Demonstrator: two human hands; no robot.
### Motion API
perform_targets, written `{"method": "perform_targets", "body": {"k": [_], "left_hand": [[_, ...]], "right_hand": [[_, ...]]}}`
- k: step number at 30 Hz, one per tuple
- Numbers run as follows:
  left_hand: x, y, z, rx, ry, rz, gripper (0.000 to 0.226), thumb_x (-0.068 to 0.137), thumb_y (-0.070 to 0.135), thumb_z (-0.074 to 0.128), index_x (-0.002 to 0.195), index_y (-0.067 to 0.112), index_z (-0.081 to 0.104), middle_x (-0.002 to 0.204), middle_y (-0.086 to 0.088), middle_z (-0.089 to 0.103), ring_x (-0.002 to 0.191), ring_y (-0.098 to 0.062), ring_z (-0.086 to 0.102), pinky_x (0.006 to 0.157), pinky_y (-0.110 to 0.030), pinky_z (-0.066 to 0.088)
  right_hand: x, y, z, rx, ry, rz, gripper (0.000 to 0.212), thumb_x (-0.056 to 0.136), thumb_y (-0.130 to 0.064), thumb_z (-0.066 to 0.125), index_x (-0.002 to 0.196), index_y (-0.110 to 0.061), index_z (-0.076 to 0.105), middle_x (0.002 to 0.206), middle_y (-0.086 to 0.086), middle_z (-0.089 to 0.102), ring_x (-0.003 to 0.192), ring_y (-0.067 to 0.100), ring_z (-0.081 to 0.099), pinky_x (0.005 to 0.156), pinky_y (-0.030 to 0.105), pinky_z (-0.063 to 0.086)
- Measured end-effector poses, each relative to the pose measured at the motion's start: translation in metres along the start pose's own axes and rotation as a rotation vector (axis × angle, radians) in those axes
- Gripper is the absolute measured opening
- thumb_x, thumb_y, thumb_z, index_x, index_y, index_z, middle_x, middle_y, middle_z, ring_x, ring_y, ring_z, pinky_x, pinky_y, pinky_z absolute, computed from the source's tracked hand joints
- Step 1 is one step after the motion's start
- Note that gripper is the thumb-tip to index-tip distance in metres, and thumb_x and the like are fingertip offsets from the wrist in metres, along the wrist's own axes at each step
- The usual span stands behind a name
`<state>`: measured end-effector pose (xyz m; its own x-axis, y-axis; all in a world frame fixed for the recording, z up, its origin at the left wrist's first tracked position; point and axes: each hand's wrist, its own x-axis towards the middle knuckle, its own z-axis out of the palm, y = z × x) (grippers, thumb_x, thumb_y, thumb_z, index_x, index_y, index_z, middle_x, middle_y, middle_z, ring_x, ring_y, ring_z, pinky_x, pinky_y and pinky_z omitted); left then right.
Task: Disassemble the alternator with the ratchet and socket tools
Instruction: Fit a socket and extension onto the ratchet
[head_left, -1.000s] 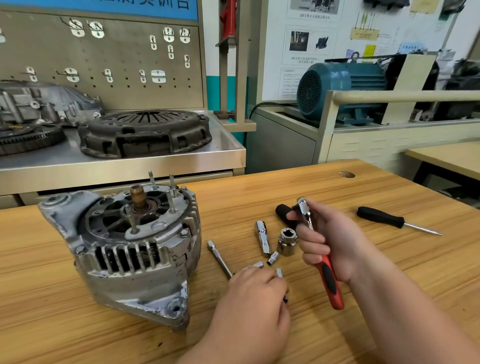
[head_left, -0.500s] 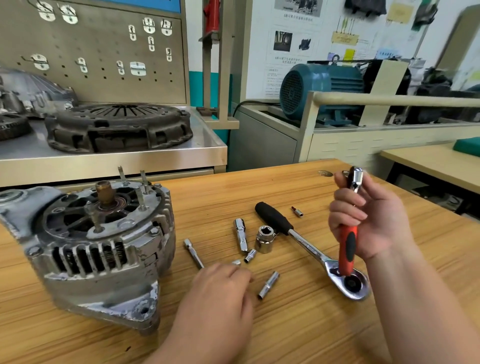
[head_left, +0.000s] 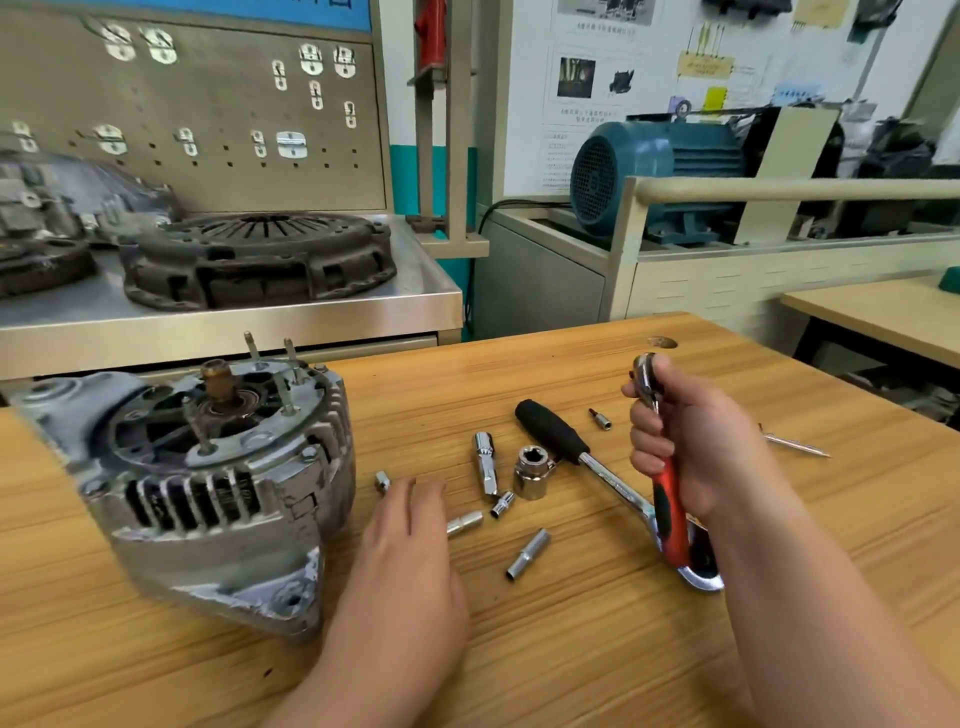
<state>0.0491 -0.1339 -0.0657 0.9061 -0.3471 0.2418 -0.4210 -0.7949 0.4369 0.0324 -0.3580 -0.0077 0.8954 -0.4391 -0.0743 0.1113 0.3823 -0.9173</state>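
Alternator (head_left: 208, 493): stands at the left of the wooden table (head_left: 519, 649), shaft end up. It is dull grey cast metal with slotted ribs, a rusty brown shaft stub and thin studs on top. No tool is on it.
Left hand (head_left: 410, 551): it has slid left from over the sockets toward the alternator in the last second. It now lies palm down with loose, stretched fingers and grips nothing visible. Its fingertips cover a thin extension bar (head_left: 382, 483), whose square end peeks out.
Sockets (head_left: 464, 523): uncovered by that move. They are shiny chrome cylinders scattered apart, most of them small and one fat with a toothed bore.
Black-handled ratchet (head_left: 587, 457): lies flat on a diagonal, with a matte grip and a polished shank. A second ago the right hand hid most of it.
Right hand (head_left: 685, 441): fingers wrapped round the red-handled ratchet (head_left: 667, 499), which it holds upright with the chrome head on top.
Screwdriver (head_left: 795, 444): only the metal tip shows.
Meaning: probably still choosing a socket. Whether the raised head carries one cannot be told.
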Motion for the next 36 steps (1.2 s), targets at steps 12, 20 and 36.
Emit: {"method": "perform_targets", "body": {"k": [12,20,36], "left_hand": [[0.016,-0.015,0.011,0.217,-0.084,0.093,0.031,0.095,0.014,0.042,0.125,0.017,0.051,0.138,0.001,0.047,0.126,-0.018,0.039,0.104,-0.024,0.028],[0.012,-0.013,0.01,0.081,0.024,0.078,0.012,0.096,0.017,0.046,0.105,0.025,0.048,0.107,0.006,0.053,0.096,-0.012,0.047,0.082,-0.023,0.035],[0.001,-0.002,0.004,-0.046,0.009,0.184,0.009,0.092,0.035,0.053,0.098,0.031,0.059,0.093,0.017,0.053,0.102,-0.007,0.044,0.085,-0.025,0.034]], "right_hand": [[-0.011,0.045,0.041,-0.63,-0.12,-0.069,0.036,0.098,-0.036,0.054,0.07,-0.014,0.059,0.055,0.005,0.044,0.039,0.012,0.033,0.038,0.022,0.027],[-0.012,0.05,0.043,-0.716,-0.136,-0.058,0.036,0.099,-0.034,0.053,0.073,-0.009,0.061,0.052,0.003,0.044,0.037,0.01,0.034,0.038,0.021,0.028],[-0.008,0.05,0.04,-0.646,-0.126,-0.014,0.036,0.098,-0.034,0.054,0.077,-0.006,0.061,0.05,0.002,0.047,0.037,0.012,0.031,0.037,0.021,0.026]]}}
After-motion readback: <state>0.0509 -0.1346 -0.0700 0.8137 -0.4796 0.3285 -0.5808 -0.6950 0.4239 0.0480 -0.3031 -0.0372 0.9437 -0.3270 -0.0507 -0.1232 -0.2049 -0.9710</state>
